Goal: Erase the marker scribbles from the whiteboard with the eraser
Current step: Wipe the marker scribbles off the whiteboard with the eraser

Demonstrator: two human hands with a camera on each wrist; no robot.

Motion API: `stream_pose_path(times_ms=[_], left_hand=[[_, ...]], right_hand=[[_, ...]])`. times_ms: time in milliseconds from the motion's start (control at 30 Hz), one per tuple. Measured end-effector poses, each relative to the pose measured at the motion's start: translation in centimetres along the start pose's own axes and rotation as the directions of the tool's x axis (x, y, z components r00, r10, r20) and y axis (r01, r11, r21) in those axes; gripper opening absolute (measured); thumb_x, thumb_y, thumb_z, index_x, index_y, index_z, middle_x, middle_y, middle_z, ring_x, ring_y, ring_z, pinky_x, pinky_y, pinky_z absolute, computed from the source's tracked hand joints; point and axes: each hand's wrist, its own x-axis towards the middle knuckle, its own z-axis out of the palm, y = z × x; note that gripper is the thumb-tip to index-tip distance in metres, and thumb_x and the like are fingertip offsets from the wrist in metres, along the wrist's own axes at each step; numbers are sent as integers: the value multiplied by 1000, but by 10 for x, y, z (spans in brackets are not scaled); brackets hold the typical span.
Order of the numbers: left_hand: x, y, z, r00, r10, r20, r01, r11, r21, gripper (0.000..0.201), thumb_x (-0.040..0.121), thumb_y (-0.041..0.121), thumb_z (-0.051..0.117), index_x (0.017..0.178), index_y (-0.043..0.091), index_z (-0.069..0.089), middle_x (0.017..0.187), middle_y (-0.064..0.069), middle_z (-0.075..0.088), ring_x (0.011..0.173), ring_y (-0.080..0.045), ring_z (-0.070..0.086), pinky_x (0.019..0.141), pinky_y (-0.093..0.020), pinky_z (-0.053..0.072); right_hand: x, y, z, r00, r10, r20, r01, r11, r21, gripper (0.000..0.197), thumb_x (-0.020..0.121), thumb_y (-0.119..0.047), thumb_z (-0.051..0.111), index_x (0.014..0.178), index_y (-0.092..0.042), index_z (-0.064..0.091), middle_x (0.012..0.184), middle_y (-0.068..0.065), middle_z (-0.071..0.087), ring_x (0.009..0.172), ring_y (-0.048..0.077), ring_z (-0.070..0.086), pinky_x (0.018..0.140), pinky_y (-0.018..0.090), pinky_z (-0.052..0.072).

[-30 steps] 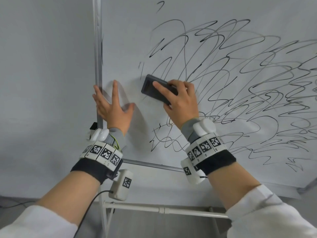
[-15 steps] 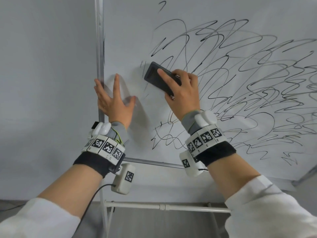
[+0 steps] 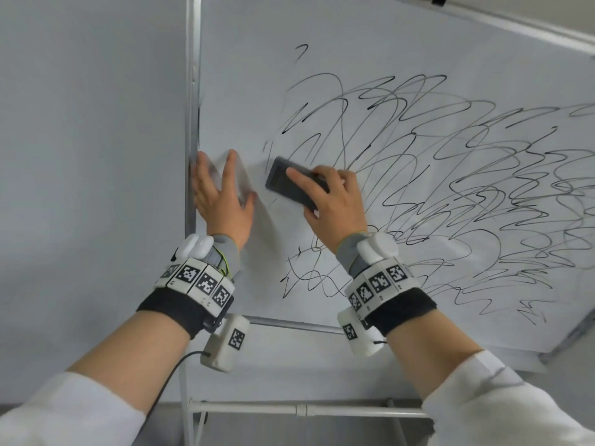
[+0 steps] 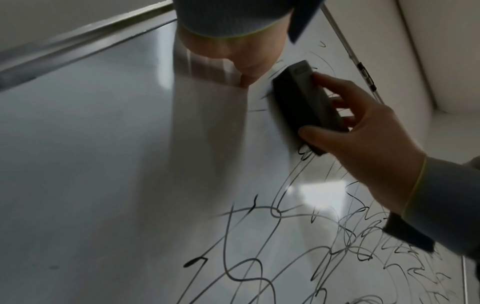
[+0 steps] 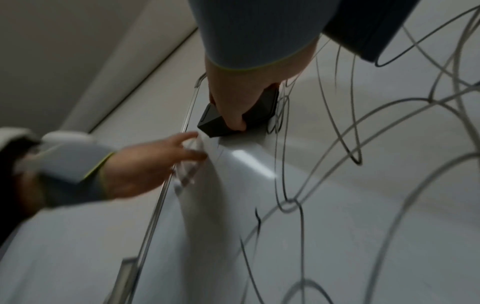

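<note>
Head view: the right hand (image 3: 335, 201) presses a dark eraser (image 3: 291, 183) flat to the whiteboard (image 3: 402, 53) at the left edge of the scribbles (image 3: 467, 175).

Seen from the left wrist, the eraser (image 4: 306, 102) is a slim, matte, dark grey block with rounded corners. It lies under the right hand (image 4: 369, 139), held by fingers curled over its back and the thumb along its lower end, with its far end poking out past the fingertips. The left hand (image 3: 220, 201) rests beside it with fingers spread and straight, flat on the glossy white surface right by the board's metal frame (image 3: 192, 107), gripping nothing. The scribbles are looping thin black lines that fill the board to the right of and below the eraser; the patch between the two hands is mostly bare. Both wrists wear white camera units (image 3: 370, 284) with black-and-white square markers over dark bands.
</note>
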Motion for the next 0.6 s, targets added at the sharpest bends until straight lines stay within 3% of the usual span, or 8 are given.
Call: stream_pose_path(times_ms=[133, 333, 500, 600], left_hand=[[2, -3, -3, 998, 31, -48, -29, 999, 27, 61, 86, 11, 59, 140, 28, 37, 153, -14, 11, 140, -33, 10, 111, -50, 17], [11, -2, -11, 998, 0, -71, 3, 1000, 30, 52, 85, 9, 58, 131, 31, 48, 146, -10, 24, 131, -34, 24, 105, -51, 28], [15, -2, -13, 995, -13, -101, 16, 999, 31, 50, 83, 12, 61, 127, 33, 50, 139, -9, 30, 126, -33, 27, 101, -50, 31], [15, -2, -13, 994, -9, -109, 13, 999, 36, 54, 82, 13, 62, 129, 35, 48, 137, -8, 32, 124, -32, 29, 99, -48, 30]], right_hand=[[-22, -6, 11, 987, -127, 100, 125, 992, 25, 61, 64, -4, 70, 119, -30, 64, 109, 7, 59, 91, 28, 36, 74, 38, 42], [11, -1, 5, 999, -26, -42, 26, 1000, 9, 59, 70, -7, 66, 124, -30, 60, 112, 8, 57, 93, 29, 38, 80, 39, 44], [-8, -10, 17, 989, -135, 60, 131, 989, 70, 60, 65, -8, 66, 120, -31, 62, 111, 7, 58, 93, 28, 36, 76, 43, 45], [-11, -10, 15, 987, -134, 85, 130, 990, 57, 60, 63, -10, 68, 120, -31, 62, 110, 7, 58, 94, 28, 36, 76, 43, 43]])
